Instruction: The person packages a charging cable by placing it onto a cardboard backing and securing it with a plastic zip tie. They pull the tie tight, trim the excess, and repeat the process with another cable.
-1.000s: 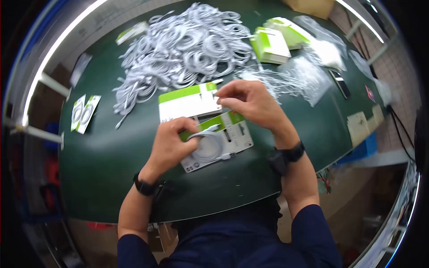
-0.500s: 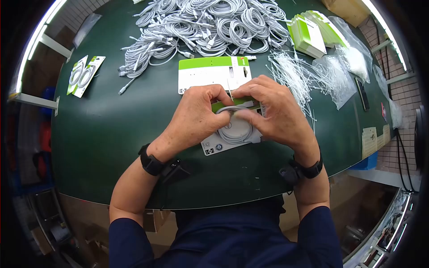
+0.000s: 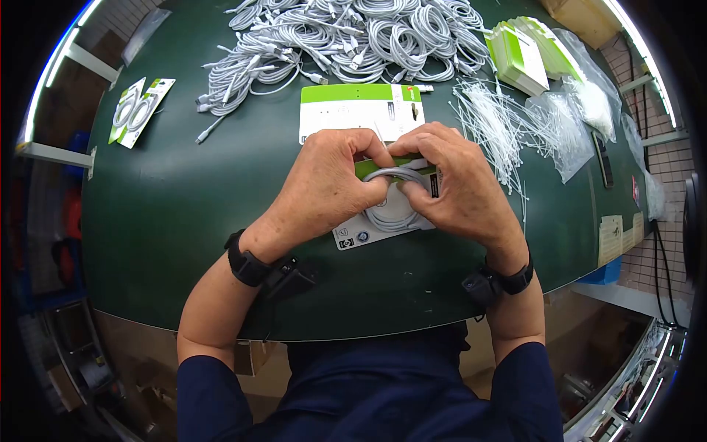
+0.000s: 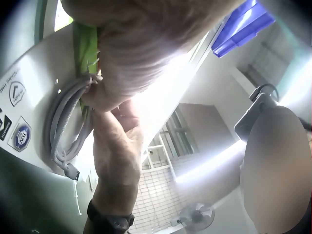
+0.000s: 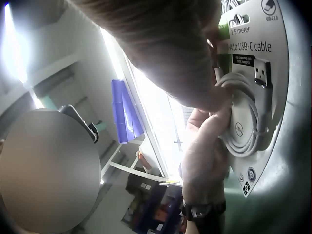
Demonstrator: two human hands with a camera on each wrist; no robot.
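Note:
A white cable coil lies on a green-and-white packaging card at the middle of the dark green table. My left hand and right hand meet over the card's top, and both pinch the upper part of the coil against it. The left wrist view shows fingertips gripping the cable coil near the green strip. In the right wrist view the coil sits under the print "A to USB-C cable", with its USB plug showing. The hands hide the card's top edge.
A second card lies just beyond the hands. Behind it is a big pile of white cables. Loose white ties, plastic bags and a stack of cards lie at the right. Finished packs lie far left.
My right hand came down from above the far card to the coil. Both hands closed together on the coil's top. The card now lies closer under the hands.

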